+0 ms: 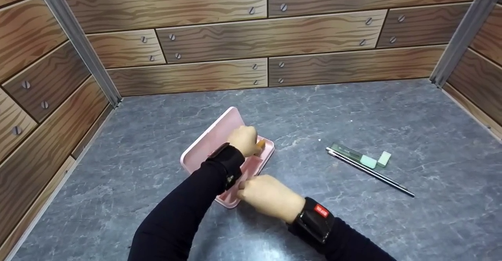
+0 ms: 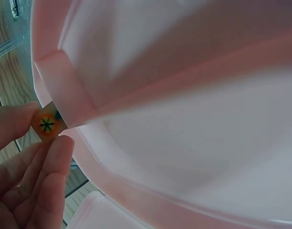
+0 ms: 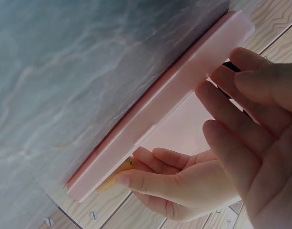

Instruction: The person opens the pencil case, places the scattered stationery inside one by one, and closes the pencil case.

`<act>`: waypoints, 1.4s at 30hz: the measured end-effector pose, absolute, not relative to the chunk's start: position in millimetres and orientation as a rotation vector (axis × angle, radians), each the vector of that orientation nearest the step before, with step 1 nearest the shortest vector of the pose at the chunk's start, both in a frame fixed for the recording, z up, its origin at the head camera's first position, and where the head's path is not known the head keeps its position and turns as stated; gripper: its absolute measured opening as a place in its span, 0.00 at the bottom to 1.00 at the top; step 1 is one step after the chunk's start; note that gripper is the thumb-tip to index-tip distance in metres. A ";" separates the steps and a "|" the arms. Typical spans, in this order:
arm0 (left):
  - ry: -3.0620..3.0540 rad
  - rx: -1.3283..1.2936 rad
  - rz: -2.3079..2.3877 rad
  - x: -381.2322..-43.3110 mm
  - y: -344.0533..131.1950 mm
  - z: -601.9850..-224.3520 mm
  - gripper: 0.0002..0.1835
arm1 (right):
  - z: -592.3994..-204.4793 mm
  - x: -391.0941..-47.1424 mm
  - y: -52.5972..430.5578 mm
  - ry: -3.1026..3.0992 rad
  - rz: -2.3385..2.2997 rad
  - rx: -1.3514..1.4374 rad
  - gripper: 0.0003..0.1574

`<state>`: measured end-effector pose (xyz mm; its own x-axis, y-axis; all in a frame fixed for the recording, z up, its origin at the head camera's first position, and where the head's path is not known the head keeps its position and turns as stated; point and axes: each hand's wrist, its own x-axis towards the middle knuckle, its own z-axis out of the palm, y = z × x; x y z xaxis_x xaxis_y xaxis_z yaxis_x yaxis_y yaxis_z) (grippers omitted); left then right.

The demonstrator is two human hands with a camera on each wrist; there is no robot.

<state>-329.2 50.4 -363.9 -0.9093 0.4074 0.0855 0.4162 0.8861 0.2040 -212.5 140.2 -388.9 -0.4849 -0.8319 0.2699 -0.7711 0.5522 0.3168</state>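
A pink pencil case [image 1: 251, 167] lies with its lid [image 1: 213, 137] raised on the left. At its far end my left hand [image 1: 243, 140] pinches a small orange block [image 2: 46, 124] between thumb and fingers; its end bears a dark star-like mark in an orange ring. In the left wrist view the block is beside a divider [image 2: 65, 88] in the case. My right hand [image 1: 272, 196] is at the case's near end. In the right wrist view its loosely bent fingers [image 3: 231, 138] reach the case's rim, with fingertips touching it.
Right of the case lie black-and-white striped pencils [image 1: 372, 173], a translucent green strip [image 1: 345, 151] with a pale mint end, and a small mint-and-green block [image 1: 384, 159]. Wood-patterned walls [image 1: 266, 37] bound the grey marbled tabletop [image 1: 176, 233] at the back and sides.
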 end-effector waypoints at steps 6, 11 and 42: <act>-3.004 -0.688 -0.293 -328.4 52.0 -363.4 0.13 | -389.2 -211.4 140.5 -2.371 -0.251 1.286 0.10; -3.027 -0.687 -0.241 -329.6 53.2 -365.9 0.13 | -389.6 -210.6 140.0 -2.368 -0.252 1.281 0.09; -2.951 -0.812 -0.289 -320.2 47.5 -363.1 0.20 | -388.3 -208.3 139.7 -2.381 -0.242 1.268 0.10</act>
<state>-320.2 47.5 -363.1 -0.8584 0.5001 0.1146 0.5128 0.8429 0.1627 -208.3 139.7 -388.3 -0.4894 -0.8227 0.2890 -0.7478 0.5665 0.3463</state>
